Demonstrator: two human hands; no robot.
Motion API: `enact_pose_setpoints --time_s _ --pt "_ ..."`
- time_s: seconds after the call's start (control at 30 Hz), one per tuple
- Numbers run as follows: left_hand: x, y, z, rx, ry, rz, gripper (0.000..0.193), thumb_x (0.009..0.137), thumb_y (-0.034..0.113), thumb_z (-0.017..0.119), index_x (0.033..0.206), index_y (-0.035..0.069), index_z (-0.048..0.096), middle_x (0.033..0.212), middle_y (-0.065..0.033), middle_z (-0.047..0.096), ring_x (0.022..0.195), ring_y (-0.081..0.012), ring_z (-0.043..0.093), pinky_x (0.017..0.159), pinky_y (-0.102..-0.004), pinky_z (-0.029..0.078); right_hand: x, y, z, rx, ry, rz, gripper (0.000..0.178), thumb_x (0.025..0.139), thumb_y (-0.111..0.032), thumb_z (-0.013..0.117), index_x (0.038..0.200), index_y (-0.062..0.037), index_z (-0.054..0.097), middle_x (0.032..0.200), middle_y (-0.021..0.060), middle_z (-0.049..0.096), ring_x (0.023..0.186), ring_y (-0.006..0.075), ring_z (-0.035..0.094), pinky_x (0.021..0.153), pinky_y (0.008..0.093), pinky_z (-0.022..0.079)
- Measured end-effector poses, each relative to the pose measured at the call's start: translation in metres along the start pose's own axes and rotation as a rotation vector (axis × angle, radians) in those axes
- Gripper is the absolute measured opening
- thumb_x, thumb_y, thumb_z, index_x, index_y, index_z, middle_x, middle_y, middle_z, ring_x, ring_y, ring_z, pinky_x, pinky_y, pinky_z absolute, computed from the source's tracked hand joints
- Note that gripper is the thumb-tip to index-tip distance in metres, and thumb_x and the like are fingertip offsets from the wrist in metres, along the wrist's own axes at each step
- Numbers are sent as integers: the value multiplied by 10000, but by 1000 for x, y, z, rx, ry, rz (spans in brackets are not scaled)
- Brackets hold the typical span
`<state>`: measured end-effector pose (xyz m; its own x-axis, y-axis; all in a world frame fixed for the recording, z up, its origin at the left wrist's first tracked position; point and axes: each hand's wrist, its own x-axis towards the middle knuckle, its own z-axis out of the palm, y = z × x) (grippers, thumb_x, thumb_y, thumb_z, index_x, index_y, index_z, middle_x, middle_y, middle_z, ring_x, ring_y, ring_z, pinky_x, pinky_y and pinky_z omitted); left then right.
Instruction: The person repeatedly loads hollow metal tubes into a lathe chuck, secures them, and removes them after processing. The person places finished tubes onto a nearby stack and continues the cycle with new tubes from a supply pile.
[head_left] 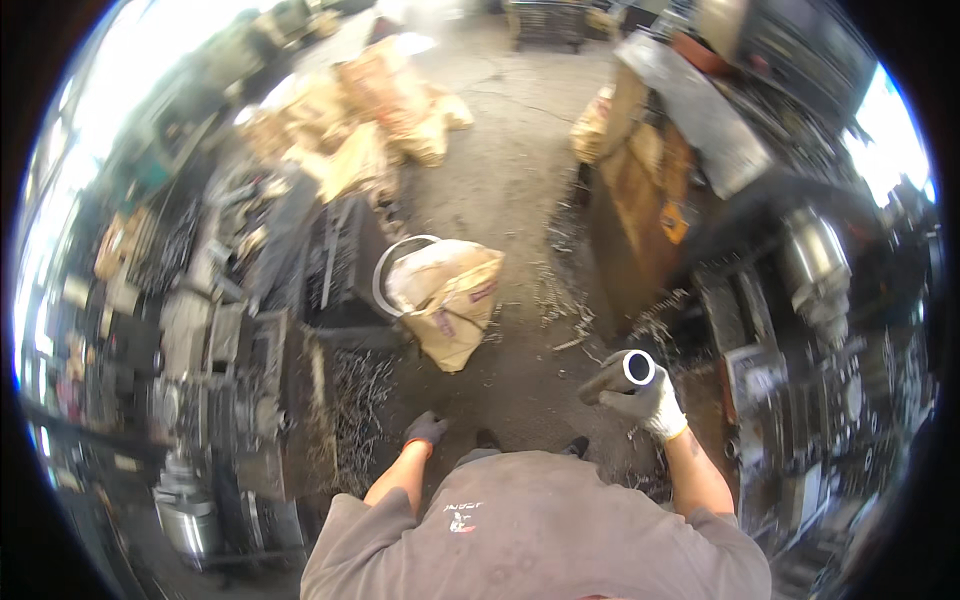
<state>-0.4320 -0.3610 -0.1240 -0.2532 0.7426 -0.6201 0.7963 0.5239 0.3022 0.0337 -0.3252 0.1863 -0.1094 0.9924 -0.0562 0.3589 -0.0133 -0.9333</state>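
My right hand [658, 405], in a whitish glove with a yellow cuff, is closed around a short metal tube [612, 378]. The tube's bright, round open end faces up toward me, and its darker side points left. Low beside my body hangs my left hand [427, 428] in a dark grey glove with an orange cuff. Nothing can be seen in it, and its fingers are too blurred to read. Ahead of that hand, a yellowish sack [455, 315] with a pale hoop [380, 275] at its mouth stands on the floor.
Machine tools line both sides, with a lathe chuck [815, 265] on the right and another shiny chuck [188, 525] at lower left. Metal shavings [360, 400] litter the floor along the machines. Several full sacks [375, 95] are heaped ahead on the left. A rusty panel [640, 190] edges the aisle.
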Motion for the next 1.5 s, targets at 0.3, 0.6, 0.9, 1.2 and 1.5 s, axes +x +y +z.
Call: enact_pose_setpoints --time_s 0.3,0.6,0.9,1.2,1.5 --pt "-138 -327 42 -301 296 -696 576 934 549 649 1246 86 791 1334 -218 719 1282 -402 674 1057 -487 534 98 -102 262 -80 -829 -450 491 766 -219 934 1186 -59 737 1072 131 768 966 223 742 898 379 589" --pt "-288 -245 240 -907 311 -1039 549 1044 476 554 1329 35 713 1392 -260 670 1294 -435 639 1065 -516 502 126 -211 472 -185 -1256 -708 513 756 -236 907 1204 -64 724 1078 163 777 988 268 762 891 403 590" --pt "-276 -139 230 -1700 916 -1510 565 1088 472 501 1407 28 644 1477 -268 607 1363 -441 575 1112 -517 463 157 -251 648 -90 -1379 -980 491 787 -299 872 1203 -78 733 1047 182 786 959 344 783 862 416 625" --pt "-351 -219 7 -841 1778 -2120 603 1112 493 487 1428 -9 592 1516 -297 557 1326 -482 575 1079 -516 486 217 -301 685 -333 -1771 -1355 486 835 -310 833 1248 -81 721 972 177 777 866 390 759 753 473 617" --pt "-391 -260 32 -1170 2297 -1500 506 1008 468 656 1294 51 661 1123 -237 722 1036 -470 697 902 -549 541 158 -442 786 181 -1535 -1609 521 824 -279 841 1273 -38 740 1213 199 770 1063 353 770 947 409 618"
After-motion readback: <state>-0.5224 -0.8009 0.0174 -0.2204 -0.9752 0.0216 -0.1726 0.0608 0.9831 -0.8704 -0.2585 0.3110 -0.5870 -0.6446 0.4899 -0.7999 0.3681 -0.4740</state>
